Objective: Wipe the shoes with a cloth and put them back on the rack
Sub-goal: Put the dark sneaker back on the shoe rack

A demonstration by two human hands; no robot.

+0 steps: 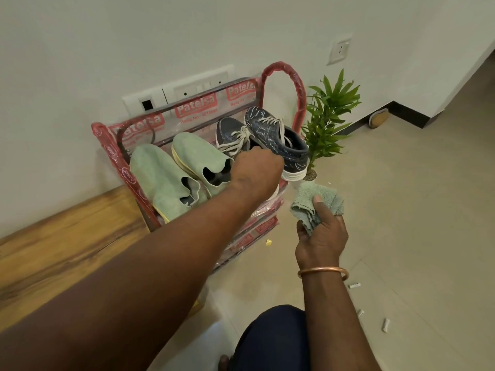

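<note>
A red-framed shoe rack (pixel 292 84) wrapped in printed plastic stands against the wall. Two pale green slip-on shoes (pixel 160 178) lie on its top shelf at the left. Beside them is a dark blue laced sneaker (pixel 230 132). My left hand (pixel 257 170) grips a second dark blue sneaker with white streaks (pixel 278 135), tilted on its side at the rack's right end. My right hand (pixel 321 236) holds a crumpled grey-green cloth (pixel 318 199) just right of the rack, apart from the shoes.
A small potted green plant (pixel 326 113) stands right of the rack. A wooden bench top (pixel 59 242) runs along the wall at the left. Several small scraps (pixel 353 285) lie on the tiled floor. My knee (pixel 270 341) is at the bottom.
</note>
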